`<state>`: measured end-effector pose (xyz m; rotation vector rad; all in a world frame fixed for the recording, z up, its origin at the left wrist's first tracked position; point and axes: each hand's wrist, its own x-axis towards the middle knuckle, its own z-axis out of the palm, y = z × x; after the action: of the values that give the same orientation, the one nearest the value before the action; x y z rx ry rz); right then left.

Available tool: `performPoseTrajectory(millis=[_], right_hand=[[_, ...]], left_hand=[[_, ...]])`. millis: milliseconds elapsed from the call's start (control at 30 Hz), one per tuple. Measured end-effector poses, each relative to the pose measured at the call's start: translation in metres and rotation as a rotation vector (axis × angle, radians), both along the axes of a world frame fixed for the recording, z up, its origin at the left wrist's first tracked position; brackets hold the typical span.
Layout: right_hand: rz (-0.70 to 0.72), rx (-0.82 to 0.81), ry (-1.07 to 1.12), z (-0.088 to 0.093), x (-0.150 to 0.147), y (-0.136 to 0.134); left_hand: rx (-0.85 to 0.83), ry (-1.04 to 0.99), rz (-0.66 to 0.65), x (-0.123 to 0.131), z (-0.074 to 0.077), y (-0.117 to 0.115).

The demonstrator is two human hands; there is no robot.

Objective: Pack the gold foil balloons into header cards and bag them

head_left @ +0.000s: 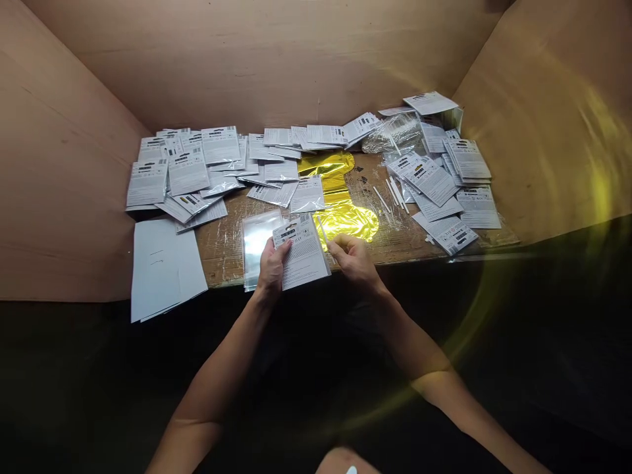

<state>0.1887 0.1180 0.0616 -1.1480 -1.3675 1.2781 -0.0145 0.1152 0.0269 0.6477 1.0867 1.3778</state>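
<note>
Printed card (302,253) and clear plastic sleeve (255,243) held together in left hand (271,266), grip clenched, at worktop's (222,263) near edge. Right hand (354,260) pinches thin white stick (322,230), just beside gold foil balloon (343,220); loose cards (197,171) lie beyond.

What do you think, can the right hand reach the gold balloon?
Probably yes: the right hand is right beside the gold balloon and nothing lies between them, though it seems to hold a white stick.

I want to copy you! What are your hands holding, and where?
Left hand: a printed card and clear plastic sleeve, at their edges. Right hand: a thin white stick, near its lower end.
</note>
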Motion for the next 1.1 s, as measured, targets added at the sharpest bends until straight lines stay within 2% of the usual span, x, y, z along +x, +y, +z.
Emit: performPoseTrajectory(millis=[167,300,400,500,600,667,700,733,767,833,900,1100], right_hand=[[0.072,-0.051,-0.009,-0.001,-0.005,0.002],[0.103,-0.19,0.107,-0.011,-0.009,0.007],[0.129,-0.333,0.19,-0.02,-0.012,0.002],[0.152,-0.29,0.115,-0.026,-0.014,-0.008],[0.053,-0.13,0.033,-0.03,-0.012,-0.019],[-0.05,-0.068,0.011,-0.032,-0.007,-0.024],[-0.092,-0.051,0.004,-0.033,-0.004,-0.026],[-0.123,-0.041,-0.004,-0.034,0.001,-0.027],[-0.143,-0.036,-0.01,-0.035,0.005,-0.027],[-0.159,-0.035,-0.012,-0.038,0.013,-0.026],[-0.16,-0.036,-0.012,-0.04,0.017,-0.025],[-0.119,-0.04,-0.046,-0.043,0.018,-0.022]], left_hand=[[-0.007,-0.027,-0.036,0.001,-0.002,-0.004],[-0.002,-0.06,-0.07,0.008,-0.004,-0.011],[0.055,0.008,-0.003,0.016,-0.008,-0.019],[0.135,0.133,0.011,0.017,-0.01,-0.024],[0.149,0.338,-0.026,-0.01,-0.004,-0.015],[0.087,0.606,0.091,-0.046,0.003,-0.003],[0.033,0.764,0.182,-0.068,0.005,0.005],[-0.042,0.908,0.219,-0.089,0.007,0.012],[-0.133,1.032,0.185,-0.108,0.008,0.018],[-0.254,1.203,0.021,-0.137,0.007,0.028],[-0.277,1.263,-0.077,-0.152,0.004,0.032],[-0.18,1.176,-0.013,-0.164,-0.004,0.031]])
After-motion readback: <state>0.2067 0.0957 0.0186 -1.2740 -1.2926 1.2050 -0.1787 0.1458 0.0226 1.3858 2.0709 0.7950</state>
